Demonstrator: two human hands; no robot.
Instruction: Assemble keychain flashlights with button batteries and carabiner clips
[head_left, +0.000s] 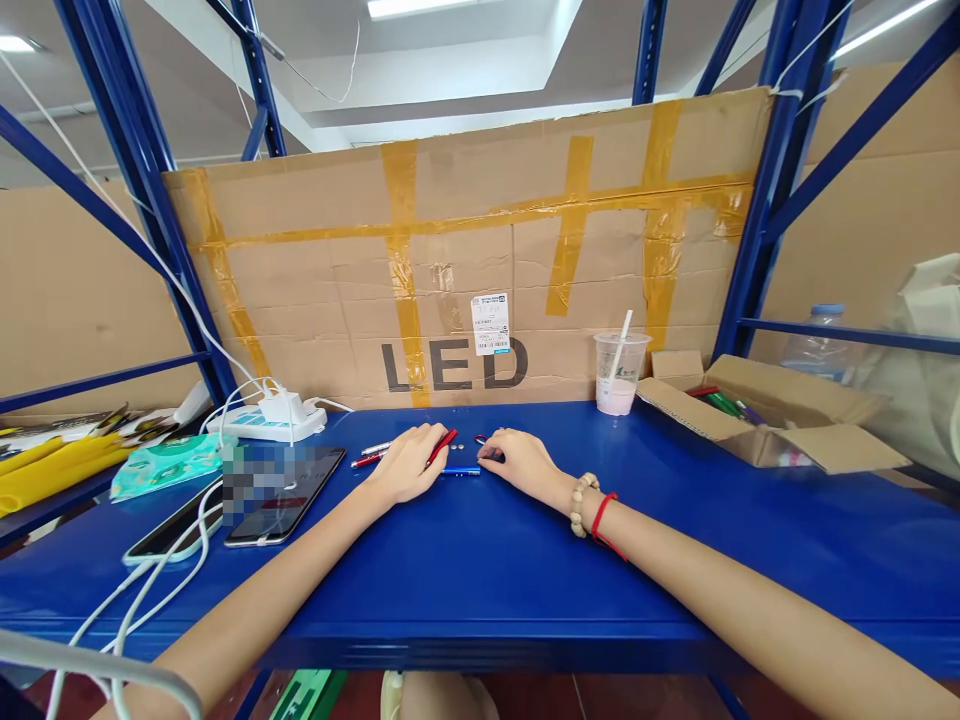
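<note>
My left hand (410,463) is closed around a slim red pen part (442,447), which sticks out past the fingers to the upper right. A red pen (367,460) and a silver pen (376,448) lie partly behind that hand. On the table just right of it lies a blue pen piece (461,470), one end near my right fingertips. My right hand (523,462) rests on the table with thumb and fingers curled together. Beside its fingertips shows a small dark piece (481,438); whether they grip it is unclear. A few tiny bits (459,447) lie between the hands.
Two phones (289,505) with white cables and a power strip (274,420) occupy the blue table's left side. A plastic cup with a straw (618,375) stands at the back right, beside an open cardboard box (765,415) holding pens. Taped cardboard (337,300) walls the back.
</note>
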